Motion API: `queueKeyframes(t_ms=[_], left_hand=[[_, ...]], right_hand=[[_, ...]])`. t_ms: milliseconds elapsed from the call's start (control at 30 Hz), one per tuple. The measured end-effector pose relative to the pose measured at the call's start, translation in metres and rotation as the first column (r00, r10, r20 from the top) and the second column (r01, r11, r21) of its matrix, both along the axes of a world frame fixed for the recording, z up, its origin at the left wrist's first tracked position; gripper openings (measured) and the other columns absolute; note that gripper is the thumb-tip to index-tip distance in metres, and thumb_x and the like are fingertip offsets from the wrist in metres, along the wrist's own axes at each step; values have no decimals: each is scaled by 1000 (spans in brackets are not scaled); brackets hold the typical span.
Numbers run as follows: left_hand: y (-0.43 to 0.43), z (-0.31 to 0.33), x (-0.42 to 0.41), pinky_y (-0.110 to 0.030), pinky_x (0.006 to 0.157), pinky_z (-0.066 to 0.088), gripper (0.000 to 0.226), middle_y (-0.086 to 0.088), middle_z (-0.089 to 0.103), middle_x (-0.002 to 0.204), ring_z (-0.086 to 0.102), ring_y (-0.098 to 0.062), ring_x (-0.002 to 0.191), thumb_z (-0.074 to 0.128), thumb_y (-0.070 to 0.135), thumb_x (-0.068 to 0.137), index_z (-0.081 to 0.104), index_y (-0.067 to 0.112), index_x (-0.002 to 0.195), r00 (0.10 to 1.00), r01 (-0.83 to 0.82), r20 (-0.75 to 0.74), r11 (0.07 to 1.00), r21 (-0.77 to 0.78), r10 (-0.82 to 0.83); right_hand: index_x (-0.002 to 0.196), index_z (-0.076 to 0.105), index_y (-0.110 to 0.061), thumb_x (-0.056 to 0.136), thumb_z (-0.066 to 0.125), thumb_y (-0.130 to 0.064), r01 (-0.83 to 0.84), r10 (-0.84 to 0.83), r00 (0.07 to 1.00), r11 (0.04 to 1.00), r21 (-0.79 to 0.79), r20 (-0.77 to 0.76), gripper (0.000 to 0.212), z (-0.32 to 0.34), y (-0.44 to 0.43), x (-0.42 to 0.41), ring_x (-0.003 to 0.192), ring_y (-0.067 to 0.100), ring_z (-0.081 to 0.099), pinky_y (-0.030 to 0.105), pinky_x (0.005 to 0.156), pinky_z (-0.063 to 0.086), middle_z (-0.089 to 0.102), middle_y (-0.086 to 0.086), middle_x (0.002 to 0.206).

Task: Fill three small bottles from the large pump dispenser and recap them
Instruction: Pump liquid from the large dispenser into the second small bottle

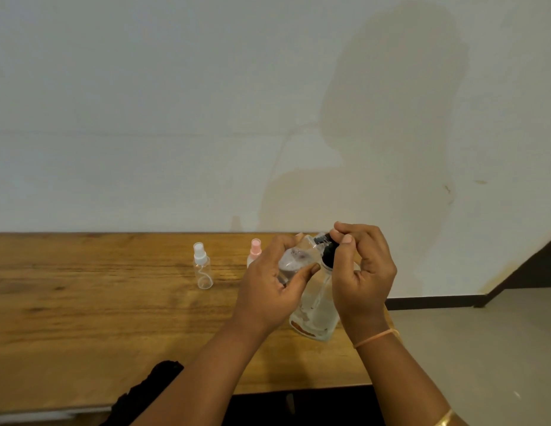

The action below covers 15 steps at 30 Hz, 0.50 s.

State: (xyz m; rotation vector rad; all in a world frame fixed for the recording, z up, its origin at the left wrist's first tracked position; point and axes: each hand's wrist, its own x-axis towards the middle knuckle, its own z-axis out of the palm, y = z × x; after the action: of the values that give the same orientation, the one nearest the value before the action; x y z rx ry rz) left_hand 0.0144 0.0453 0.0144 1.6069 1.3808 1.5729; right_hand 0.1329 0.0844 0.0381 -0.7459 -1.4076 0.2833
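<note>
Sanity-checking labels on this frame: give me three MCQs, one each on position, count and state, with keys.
1. Where does the white-capped spray bottle stand relative to the pink-capped spray bottle?
A. On the person's left of it
B. On the person's right of it
C. Stacked on top of it

2. How many small bottles stand unheld on the wooden table?
A. None
B. Two
C. Four

3. What state is the small clear bottle in?
A. Upright on the table
B. Lying on the floor
C. Held tilted in the air

Key:
1 A: it stands further left along the table, apart from the pink-capped one.
2 B: only those two stand free.
3 C: the left hand grips it, tilted, its neck towards the black pump head, which the right hand pinches atop the large dispenser.
</note>
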Motion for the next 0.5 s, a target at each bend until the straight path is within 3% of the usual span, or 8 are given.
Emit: queueKeyframes(t_ms=[67,167,500], left_hand=[[0,-1,-2,-44,59,57,36,11,67,91,67,-16,72,64,52,77,54,35,107,1000,-18,-6,1000,-1,18],[1,-1,-3,-49,61,55,41,9,68,93,65,-31,70,64,54,77,53,37,113,999,-36,-30,999,14,36],[1,-1,-5,-47,57,54,41,13,68,98,66,-27,68,64,55,78,53,37,114,997,-41,-70,999,26,43]], right_hand=[[88,64,-15,89,42,-12,-10,9,1000,1000,-26,-28,21,1,-1,0,89,-3,58,9,78,46,57,-6,88],[86,64,-14,89,43,-15,-21,19,999,999,-49,-50,22,5,-5,-5,86,-3,58,9,75,46,57,-9,87],[80,68,2,87,42,-11,-15,15,1000,1000,-12,0,30,5,-5,-4,84,-8,56,5,73,44,55,-1,82]])
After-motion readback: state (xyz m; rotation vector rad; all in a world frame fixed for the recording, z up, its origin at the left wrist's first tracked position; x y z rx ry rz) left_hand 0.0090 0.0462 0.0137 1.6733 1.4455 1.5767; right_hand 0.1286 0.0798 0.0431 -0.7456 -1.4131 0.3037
